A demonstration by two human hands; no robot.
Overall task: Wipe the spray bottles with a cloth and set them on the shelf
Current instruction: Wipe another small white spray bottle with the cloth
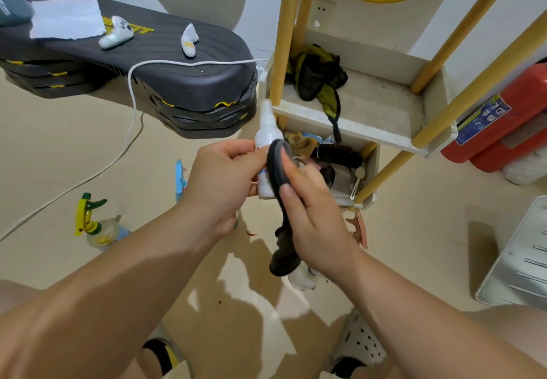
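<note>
My left hand point(225, 183) grips a small white spray bottle point(266, 133) upright in front of the shelf, its capped top pointing up. My right hand point(313, 215) holds a dark cloth point(278, 171) wrapped against the bottle's right side; the cloth's loose end hangs down below my wrist. The white shelf point(355, 124) with yellow posts stands just behind, a dark green rag lying on its upper tier. On the floor at left stands a clear spray bottle point(94, 224) with a yellow and green trigger. A blue bottle point(179, 177) lies partly hidden behind my left hand.
Stacked black step platforms point(177, 82) at upper left carry a white cloth and two white controllers; a white cable point(130, 112) trails to the floor. A red extinguisher point(503, 118) sits right of the shelf, a white appliance point(521, 260) at right. The lower tier holds clutter.
</note>
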